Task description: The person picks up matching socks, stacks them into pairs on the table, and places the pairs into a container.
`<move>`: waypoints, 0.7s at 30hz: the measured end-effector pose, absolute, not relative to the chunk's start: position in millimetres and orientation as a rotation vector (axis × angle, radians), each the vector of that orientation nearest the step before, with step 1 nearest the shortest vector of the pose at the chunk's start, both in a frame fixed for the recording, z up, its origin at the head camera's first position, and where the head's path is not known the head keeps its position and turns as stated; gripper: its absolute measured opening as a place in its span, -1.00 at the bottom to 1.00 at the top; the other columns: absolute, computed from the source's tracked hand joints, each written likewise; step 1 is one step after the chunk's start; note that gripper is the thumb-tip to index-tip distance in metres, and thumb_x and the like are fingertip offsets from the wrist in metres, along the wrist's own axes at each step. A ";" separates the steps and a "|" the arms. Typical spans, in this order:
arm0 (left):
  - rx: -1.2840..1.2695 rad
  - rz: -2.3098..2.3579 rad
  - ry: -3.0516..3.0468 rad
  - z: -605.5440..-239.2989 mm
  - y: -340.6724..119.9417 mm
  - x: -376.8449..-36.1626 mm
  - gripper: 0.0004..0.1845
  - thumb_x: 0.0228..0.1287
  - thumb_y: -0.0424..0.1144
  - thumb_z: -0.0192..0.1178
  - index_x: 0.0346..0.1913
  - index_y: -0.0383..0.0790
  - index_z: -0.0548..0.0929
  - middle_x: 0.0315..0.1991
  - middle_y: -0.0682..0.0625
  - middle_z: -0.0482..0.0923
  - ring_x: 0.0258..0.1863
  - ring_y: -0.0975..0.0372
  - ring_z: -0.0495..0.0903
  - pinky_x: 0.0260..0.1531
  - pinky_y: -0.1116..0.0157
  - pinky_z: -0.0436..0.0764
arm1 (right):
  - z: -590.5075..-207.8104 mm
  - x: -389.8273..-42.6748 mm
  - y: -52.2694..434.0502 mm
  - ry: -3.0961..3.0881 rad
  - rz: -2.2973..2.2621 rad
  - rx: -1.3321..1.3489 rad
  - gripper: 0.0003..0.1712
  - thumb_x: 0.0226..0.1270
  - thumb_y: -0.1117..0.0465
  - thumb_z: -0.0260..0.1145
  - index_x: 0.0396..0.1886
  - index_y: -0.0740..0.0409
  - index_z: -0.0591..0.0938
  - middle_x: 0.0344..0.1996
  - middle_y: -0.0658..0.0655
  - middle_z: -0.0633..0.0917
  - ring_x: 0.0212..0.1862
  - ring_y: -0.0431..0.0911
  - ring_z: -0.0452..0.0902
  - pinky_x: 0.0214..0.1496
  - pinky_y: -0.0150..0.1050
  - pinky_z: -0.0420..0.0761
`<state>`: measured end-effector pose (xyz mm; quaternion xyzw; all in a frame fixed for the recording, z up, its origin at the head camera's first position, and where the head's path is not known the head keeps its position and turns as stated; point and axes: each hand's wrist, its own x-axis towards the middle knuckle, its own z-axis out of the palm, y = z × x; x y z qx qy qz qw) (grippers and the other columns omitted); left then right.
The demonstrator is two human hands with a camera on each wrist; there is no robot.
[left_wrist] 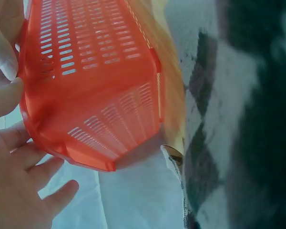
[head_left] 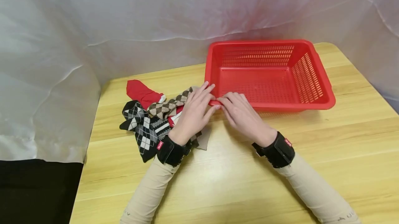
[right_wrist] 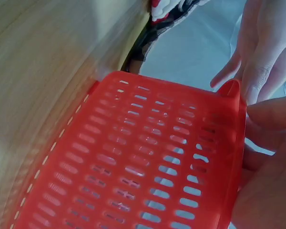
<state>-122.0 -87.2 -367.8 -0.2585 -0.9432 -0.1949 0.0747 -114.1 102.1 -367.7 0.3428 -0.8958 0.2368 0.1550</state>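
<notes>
I have both hands at the near left corner of the red basket (head_left: pixel 311 102), which sits on the bench (head_left: pixel 311 154). My right hand (head_left: pixel 243 116) pinches the rim; my left hand (head_left: pixel 194 113) lies with relaxed, spread fingers against it. I'd keep that grip low and even, since the slotted plastic flexes. Soft argyle socks (head_left: pixel 146 123) lie heaped just left.

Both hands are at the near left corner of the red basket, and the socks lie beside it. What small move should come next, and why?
Probably free the left hand from the basket rim and reach down to the sock pile beneath it. The red basket lies empty on the table, the right hand already touches that corner, and no sock is held.
</notes>
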 end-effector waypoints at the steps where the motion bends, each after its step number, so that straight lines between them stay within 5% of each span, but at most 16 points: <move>1: -0.768 -0.587 -2.826 -367.4 -87.8 -122.4 -0.67 0.47 0.03 0.04 -0.02 -0.15 0.58 0.51 -0.06 0.23 0.59 0.13 0.01 0.56 0.01 -0.03 | -367.0 -114.5 102.2 -2.557 0.705 0.983 -0.73 0.44 0.30 0.17 0.06 0.28 0.60 -0.10 0.17 0.62 -0.07 0.05 0.48 -0.05 -0.14 0.37; 13: -0.667 -0.677 -2.836 -363.5 -99.0 -127.7 -0.66 0.45 0.04 0.08 -0.07 -0.20 0.55 0.45 -0.11 0.32 0.57 0.09 0.09 0.48 -0.04 0.18 | -342.7 -131.7 142.3 -2.439 0.985 0.693 -0.63 0.37 0.51 0.06 0.14 0.39 0.55 0.10 0.34 0.59 0.20 0.18 0.46 0.34 0.05 0.37; 21: -0.624 -0.745 -2.838 -359.6 -109.9 -132.3 -0.66 0.40 0.01 0.17 -0.07 -0.24 0.60 0.41 -0.13 0.37 0.54 0.08 0.16 0.45 -0.02 0.26 | -328.7 -141.1 178.7 -2.495 1.022 0.430 -0.66 0.43 0.43 0.05 0.13 0.43 0.53 0.14 0.40 0.55 0.26 0.24 0.40 0.35 0.12 0.33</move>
